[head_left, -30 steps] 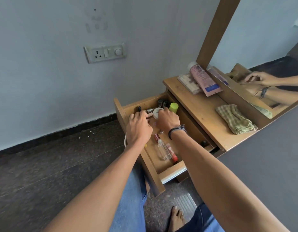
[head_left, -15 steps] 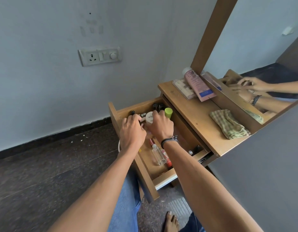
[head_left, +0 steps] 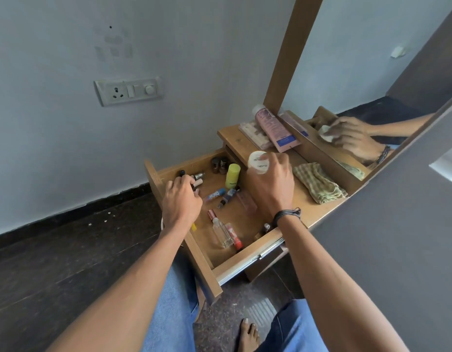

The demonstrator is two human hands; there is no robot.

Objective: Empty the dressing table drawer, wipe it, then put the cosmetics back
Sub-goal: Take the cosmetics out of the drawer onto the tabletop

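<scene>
Hands apart: right hand (head_left: 270, 185) grips round white plastic jar (head_left: 257, 162) above open wooden drawer (head_left: 245, 260); left hand (head_left: 181, 202) clutches small capped tubes (head_left: 198, 177) in its far-left corner.

Drawer (head_left: 242, 259) open below tabletop (head_left: 299, 196), tube (head_left: 273, 128) on blister pack (head_left: 252, 134) at tabletop far corner, cloth (head_left: 318, 184) by mirror (head_left: 372, 72), glass bottle (head_left: 222, 233) lying at drawer near end, R hand (head_left: 273, 184) w/ jar (head_left: 258, 162) over tabletop front edge, L hand (head_left: 181, 201) gripping small tubes (head_left: 198, 177) at drawer far end

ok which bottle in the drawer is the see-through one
The clear glass bottle lying by the drawer wall nearest the camera, beside a red-orange tube; the rest are coloured or dark.
</scene>
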